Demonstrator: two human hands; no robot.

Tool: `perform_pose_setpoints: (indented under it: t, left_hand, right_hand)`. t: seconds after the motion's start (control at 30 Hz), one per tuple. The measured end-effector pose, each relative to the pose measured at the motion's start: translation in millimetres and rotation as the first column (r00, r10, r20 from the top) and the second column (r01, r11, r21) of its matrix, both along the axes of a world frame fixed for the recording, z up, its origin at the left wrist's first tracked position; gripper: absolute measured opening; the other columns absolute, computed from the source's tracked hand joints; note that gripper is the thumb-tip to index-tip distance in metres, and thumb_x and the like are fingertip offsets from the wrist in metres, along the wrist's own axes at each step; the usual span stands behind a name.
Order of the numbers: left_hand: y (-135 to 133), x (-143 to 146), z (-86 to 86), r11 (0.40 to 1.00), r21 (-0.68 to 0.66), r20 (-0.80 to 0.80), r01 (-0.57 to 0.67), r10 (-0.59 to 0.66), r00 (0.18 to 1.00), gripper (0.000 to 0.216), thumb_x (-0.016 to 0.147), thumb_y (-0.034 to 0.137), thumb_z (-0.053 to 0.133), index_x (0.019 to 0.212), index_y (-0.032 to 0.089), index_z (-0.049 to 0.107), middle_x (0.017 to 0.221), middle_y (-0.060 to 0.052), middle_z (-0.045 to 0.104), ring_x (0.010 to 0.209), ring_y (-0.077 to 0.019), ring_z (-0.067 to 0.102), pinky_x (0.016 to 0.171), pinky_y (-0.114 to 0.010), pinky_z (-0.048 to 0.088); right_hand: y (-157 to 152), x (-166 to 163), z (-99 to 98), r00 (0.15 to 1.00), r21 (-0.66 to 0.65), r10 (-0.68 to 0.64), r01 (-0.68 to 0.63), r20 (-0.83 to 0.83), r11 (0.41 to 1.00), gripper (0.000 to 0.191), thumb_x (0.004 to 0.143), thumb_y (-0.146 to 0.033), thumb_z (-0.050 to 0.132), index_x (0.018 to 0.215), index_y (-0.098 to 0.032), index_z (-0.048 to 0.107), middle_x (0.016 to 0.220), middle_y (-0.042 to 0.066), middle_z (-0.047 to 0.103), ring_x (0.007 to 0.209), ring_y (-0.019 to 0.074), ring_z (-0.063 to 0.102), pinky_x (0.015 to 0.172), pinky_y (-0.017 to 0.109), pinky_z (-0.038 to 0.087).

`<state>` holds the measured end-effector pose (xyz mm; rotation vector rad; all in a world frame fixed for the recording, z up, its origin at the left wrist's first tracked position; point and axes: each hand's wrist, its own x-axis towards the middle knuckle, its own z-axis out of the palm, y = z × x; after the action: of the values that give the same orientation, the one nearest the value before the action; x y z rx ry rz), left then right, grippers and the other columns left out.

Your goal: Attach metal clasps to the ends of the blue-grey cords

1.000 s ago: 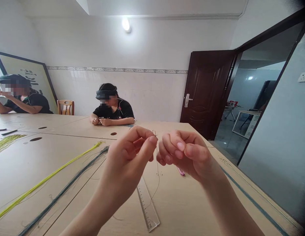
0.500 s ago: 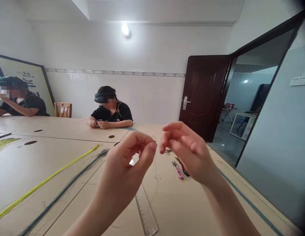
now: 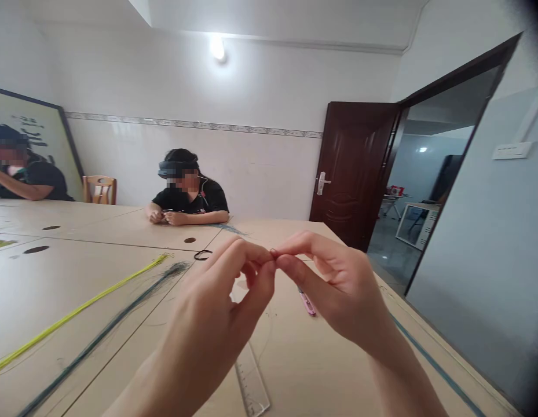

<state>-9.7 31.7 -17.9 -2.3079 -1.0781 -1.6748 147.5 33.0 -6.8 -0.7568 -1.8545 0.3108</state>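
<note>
My left hand (image 3: 220, 301) is raised over the table, thumb and forefinger pinched on a thin thread. A tiny loop of the thread (image 3: 273, 252) shows just above the fingertips. My right hand (image 3: 342, 284) is closed in a pinch at the same spot, its thumb and forefinger touching those of my left. Below them a fine, pale strand hangs faintly in view. Under my hands lies a clear ruler (image 3: 252, 385), and pink thread snips (image 3: 307, 303) are partly hidden behind my right hand.
A yellow thread bundle (image 3: 86, 313) and a grey-blue bundle (image 3: 103, 333) stretch across the table's left. Another blue bundle (image 3: 434, 365) runs along the right edge. A black ring (image 3: 202, 255) lies beyond my left hand. Two people sit across the table (image 3: 121, 229).
My right hand has come left and closed its fingertips against my left hand's at the thread loop. The view has shifted slightly; the red-and-black handled tool is now hidden.
</note>
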Motion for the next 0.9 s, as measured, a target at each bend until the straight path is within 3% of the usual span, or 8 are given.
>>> perform_pose_setpoints:
  t: [0.27, 0.43, 0.63, 0.77, 0.9]
  left_hand:
    - [-3.5, -2.2, 9.4, 0.933, -0.276, 0.161, 0.233, -0.194, 0.968, 0.017, 0.086, 0.022, 0.051, 0.069, 0.022, 0.056, 0.057, 0.006, 0.05, 0.053, -0.0069, 0.045, 0.044, -0.014, 0.036]
    - [-3.2, -3.4, 9.4, 0.896, -0.328, 0.179, 0.298, -0.251, 0.951, 0.016, 0.086, 0.021, 0.051, 0.07, 0.021, 0.056, 0.06, 0.006, 0.053, 0.057, -0.0066, 0.046, 0.047, -0.015, 0.037]
    - [-1.9, -1.8, 7.8, 0.857, -0.377, 0.22, 0.351, -0.285, 0.933, 0.017, 0.087, 0.023, 0.05, 0.071, 0.02, 0.056, 0.062, 0.004, 0.052, 0.058, -0.0074, 0.046, 0.046, -0.016, 0.035]
    - [1.3, -1.1, 8.3, 0.776, -0.441, 0.285, 0.451, -0.355, 0.89, 0.02, 0.09, 0.028, 0.046, 0.073, 0.02, 0.053, 0.061, 0.004, 0.05, 0.057, -0.0068, 0.046, 0.05, -0.017, 0.037]
    - [2.2, -1.2, 7.4, 0.72, -0.472, 0.356, 0.509, -0.373, 0.857, 0.021, 0.091, 0.032, 0.045, 0.075, 0.021, 0.052, 0.058, 0.005, 0.048, 0.056, -0.0067, 0.044, 0.051, -0.017, 0.036]
  right_hand:
    - [-0.1, 1.4, -1.1, 0.991, 0.281, -0.086, 0.053, 0.107, 0.958, 0.006, 0.088, -0.017, 0.055, 0.086, -0.019, 0.06, 0.078, -0.003, 0.062, 0.067, 0.0065, 0.057, 0.061, 0.02, 0.043]
    - [-0.2, 0.4, -1.5, 0.958, 0.499, -0.201, 0.076, 0.203, 0.863, 0.007, 0.085, -0.009, 0.052, 0.084, -0.015, 0.055, 0.076, 0.001, 0.058, 0.067, 0.0097, 0.051, 0.061, 0.025, 0.041]
    - [3.8, 3.0, -4.4, 0.909, 0.67, -0.358, 0.13, 0.215, 0.731, 0.011, 0.085, -0.01, 0.055, 0.077, -0.018, 0.051, 0.078, 0.001, 0.059, 0.068, 0.0103, 0.053, 0.059, 0.025, 0.041]
    - [4.2, 5.0, -4.6, 0.89, 0.718, -0.403, 0.136, 0.215, 0.683, 0.014, 0.083, -0.013, 0.059, 0.075, -0.019, 0.05, 0.082, 0.003, 0.06, 0.076, 0.0128, 0.055, 0.066, 0.027, 0.044]
    - [4.9, 2.6, -4.4, 0.925, 0.702, -0.334, 0.115, 0.182, 0.702, 0.011, 0.081, -0.008, 0.06, 0.078, -0.017, 0.054, 0.079, 0.003, 0.06, 0.074, 0.0124, 0.055, 0.067, 0.028, 0.044]
